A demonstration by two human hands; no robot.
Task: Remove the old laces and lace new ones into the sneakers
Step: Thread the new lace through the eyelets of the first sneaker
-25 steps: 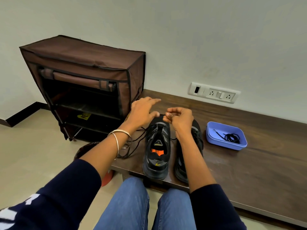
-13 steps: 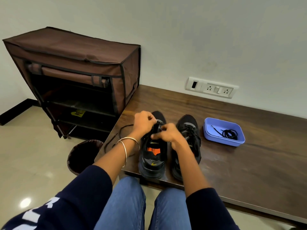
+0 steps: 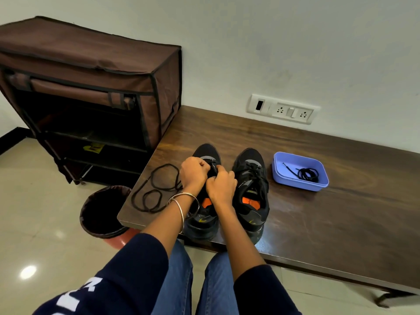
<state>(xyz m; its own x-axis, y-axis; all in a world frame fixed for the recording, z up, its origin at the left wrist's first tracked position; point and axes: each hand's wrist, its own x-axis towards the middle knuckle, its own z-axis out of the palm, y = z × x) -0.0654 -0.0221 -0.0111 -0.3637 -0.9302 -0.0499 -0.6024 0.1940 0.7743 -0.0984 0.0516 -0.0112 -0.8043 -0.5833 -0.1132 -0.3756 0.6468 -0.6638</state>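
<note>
Two black sneakers with orange insoles stand side by side on a dark wooden bench (image 3: 318, 219). My left hand (image 3: 195, 173) and my right hand (image 3: 221, 187) are both over the lace area of the left sneaker (image 3: 204, 214), fingers curled and pinching at its black lace. A long loose stretch of that black lace (image 3: 154, 189) lies in loops on the bench left of the shoe. The right sneaker (image 3: 251, 192) still carries its laces. A blue tray (image 3: 280, 176) to the right holds a coiled black lace (image 3: 306, 173).
A brown fabric shoe rack (image 3: 91, 87) stands left of the bench. A dark bin (image 3: 102, 212) sits on the floor at the bench's left corner. A wall socket panel (image 3: 284, 109) is behind the bench. My knees in jeans are just below the front edge.
Both hands came down from above the toe onto the left sneaker's lace area and closed on the lace. The loose lace now lies in wider loops to the left.
</note>
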